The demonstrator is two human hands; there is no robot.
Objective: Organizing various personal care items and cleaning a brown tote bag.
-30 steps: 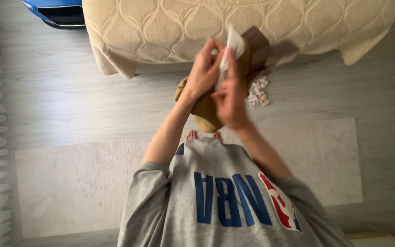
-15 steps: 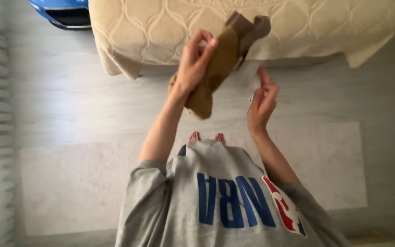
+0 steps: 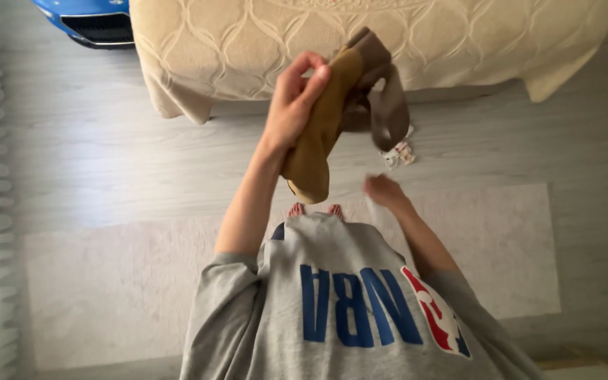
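One large bed fills the top of the view, covered with a cream quilted bedspread that hangs down to the grey wooden floor. A pale rug lies on the floor below it, and the person stands on this rug in a grey T-shirt with blue letters; the bare toes show just above the shirt. At the top left corner, beside the bed, there is a part of a blue object with a dark grille.

The left hand is raised in front of the bed edge. Its fingers are pressed together around a tan suede boot, which hangs with a brown strap falling to the right. The right hand is lower, apart from the boot, and it is blurred, so I cannot tell if it is spread or closed. A small crumpled paper lies on the floor near the bed, just under the strap.
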